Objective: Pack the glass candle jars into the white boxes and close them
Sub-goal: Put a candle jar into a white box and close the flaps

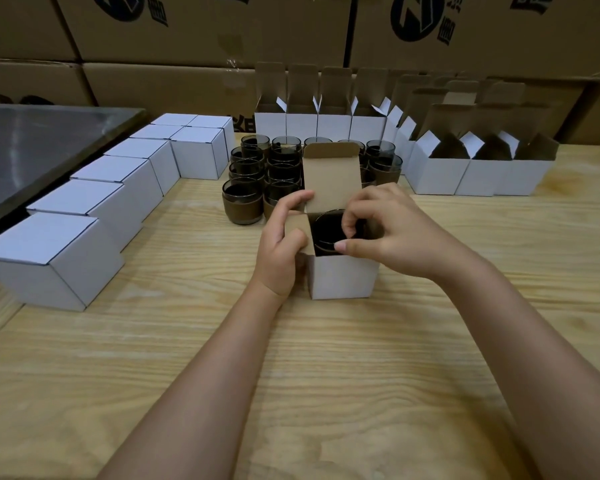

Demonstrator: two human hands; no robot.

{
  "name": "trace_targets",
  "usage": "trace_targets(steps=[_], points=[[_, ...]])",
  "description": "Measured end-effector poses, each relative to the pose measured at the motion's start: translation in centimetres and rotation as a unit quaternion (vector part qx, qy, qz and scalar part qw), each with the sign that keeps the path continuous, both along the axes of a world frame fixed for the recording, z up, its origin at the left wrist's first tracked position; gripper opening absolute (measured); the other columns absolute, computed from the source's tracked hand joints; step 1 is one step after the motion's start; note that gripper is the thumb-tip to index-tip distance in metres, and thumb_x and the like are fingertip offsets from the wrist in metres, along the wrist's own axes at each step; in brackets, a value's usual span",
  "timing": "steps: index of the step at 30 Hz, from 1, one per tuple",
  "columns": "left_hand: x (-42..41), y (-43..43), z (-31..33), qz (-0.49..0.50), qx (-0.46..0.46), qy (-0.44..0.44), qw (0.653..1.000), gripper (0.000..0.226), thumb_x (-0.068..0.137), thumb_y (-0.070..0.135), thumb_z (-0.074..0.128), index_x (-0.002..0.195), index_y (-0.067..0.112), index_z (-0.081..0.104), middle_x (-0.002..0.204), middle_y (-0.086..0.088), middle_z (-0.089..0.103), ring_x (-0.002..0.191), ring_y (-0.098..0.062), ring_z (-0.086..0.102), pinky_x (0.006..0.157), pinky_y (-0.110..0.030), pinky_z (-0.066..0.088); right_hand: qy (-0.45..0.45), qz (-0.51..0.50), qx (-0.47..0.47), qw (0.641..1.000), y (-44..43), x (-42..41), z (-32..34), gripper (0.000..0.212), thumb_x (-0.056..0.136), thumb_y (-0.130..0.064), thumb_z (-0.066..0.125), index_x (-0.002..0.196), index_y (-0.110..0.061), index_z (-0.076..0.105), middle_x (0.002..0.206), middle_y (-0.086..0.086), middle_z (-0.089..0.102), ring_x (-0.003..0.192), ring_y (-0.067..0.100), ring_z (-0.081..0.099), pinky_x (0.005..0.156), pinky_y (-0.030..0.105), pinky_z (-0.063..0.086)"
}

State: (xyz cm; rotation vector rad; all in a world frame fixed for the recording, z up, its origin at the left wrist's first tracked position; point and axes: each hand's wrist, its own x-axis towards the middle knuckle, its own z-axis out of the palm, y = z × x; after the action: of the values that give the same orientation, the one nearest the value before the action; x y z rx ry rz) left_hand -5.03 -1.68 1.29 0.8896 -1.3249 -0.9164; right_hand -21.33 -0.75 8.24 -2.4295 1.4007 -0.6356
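left hand (284, 244) is clamped on the white box (343, 278), thumb and fingers round its left side flap (300, 233). right hand (392, 233) curls over the mouth with the thumb on the front rim. whether those fingers pinch the right flap or the jar's rim, i can't tell. the glass candle jar (326, 233) sits down inside the box, and the tuck lid (331, 181) stands upright behind it, so this one is filled but not closed.

progress looks like roughly the middle. a stepped row of closed boxes (94, 199) runs along my left, a cluster of unpacked jars (253, 168) waits just behind the box, and open boxes (440, 174) line the back and right with flaps up. i'd say the side flaps go down next, then the lid.

it all sits on a pale wooden table (326, 375) with a dark metal sheet (32, 150) at the far left, and brown shipping cartons (187, 29) are stacked like a wall behind.
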Motion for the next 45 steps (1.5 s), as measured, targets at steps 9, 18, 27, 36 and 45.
trace_targets(steps=[9, 18, 27, 36, 45], points=[[0.0, 0.1, -0.1, -0.004, 0.006, -0.008, 1.000, 0.058, 0.066, 0.006, 0.037, 0.122, 0.005, 0.052, 0.118, -0.028, 0.054, 0.102, -0.027, 0.051, 0.088, -0.037, 0.042, 0.211, -0.007, -0.016, 0.977, -0.1, 0.2, 0.5, 0.036, 0.088, -0.051, 0.041, 0.092, -0.028, 0.069, 0.112, -0.011, 0.044, 0.125, 0.012, 0.024, 0.113, 0.055, -0.014], [0.0, 0.1, -0.1, -0.001, -0.003, -0.009, 1.000, 0.057, 0.066, 0.006, 0.039, 0.121, 0.009, 0.053, 0.109, -0.023, 0.055, 0.095, -0.031, 0.051, 0.086, -0.043, 0.042, 0.067, 0.009, -0.057, 0.996, -0.1, 1.2, -0.2, 0.051, 0.090, -0.058, 0.028, 0.106, -0.026, 0.065, 0.107, -0.007, 0.051, 0.112, 0.017, 0.039, 0.093, 0.033, 0.032], [-0.3, 0.6, 0.5, -0.057, 0.007, 0.072, 0.996, 0.050, 0.087, 0.028, 0.029, 0.135, 0.020, 0.042, 0.122, -0.016, 0.059, 0.112, -0.026, 0.058, 0.091, -0.033, 0.050, -0.503, -0.101, 0.045, 0.857, -1.3, 1.3, -4.7, 0.055, 0.090, 0.006, 0.044, 0.126, -0.035, 0.043, 0.134, -0.005, 0.042, 0.122, 0.006, 0.043, 0.101, 0.031, 0.042], [-1.0, -0.1, 0.0, -0.099, 0.024, 0.108, 0.989, 0.054, 0.099, 0.020, 0.043, 0.147, 0.032, 0.020, 0.138, 0.004, 0.052, 0.124, -0.012, 0.053, 0.094, -0.026, 0.049, -0.610, -0.016, 0.204, 0.765, -1.8, 1.1, -5.6, 0.044, 0.095, 0.004, 0.044, 0.129, -0.022, 0.051, 0.110, -0.006, 0.066, 0.108, 0.019, 0.062, 0.091, 0.035, 0.051], [-1.8, 0.2, 0.4, -0.033, 0.047, 0.070, 0.996, 0.020, 0.100, 0.007, 0.041, 0.096, 0.019, 0.056, 0.087, 0.008, 0.061, 0.077, 0.001, 0.058, 0.069, -0.015, 0.047, -0.613, 0.033, 0.164, 0.772, -1.4, 1.1, -5.8, 0.023, 0.085, 0.002, 0.056, 0.099, -0.016, 0.060, 0.097, 0.005, 0.065, 0.096, 0.027, 0.058, 0.088, 0.048, 0.047]])
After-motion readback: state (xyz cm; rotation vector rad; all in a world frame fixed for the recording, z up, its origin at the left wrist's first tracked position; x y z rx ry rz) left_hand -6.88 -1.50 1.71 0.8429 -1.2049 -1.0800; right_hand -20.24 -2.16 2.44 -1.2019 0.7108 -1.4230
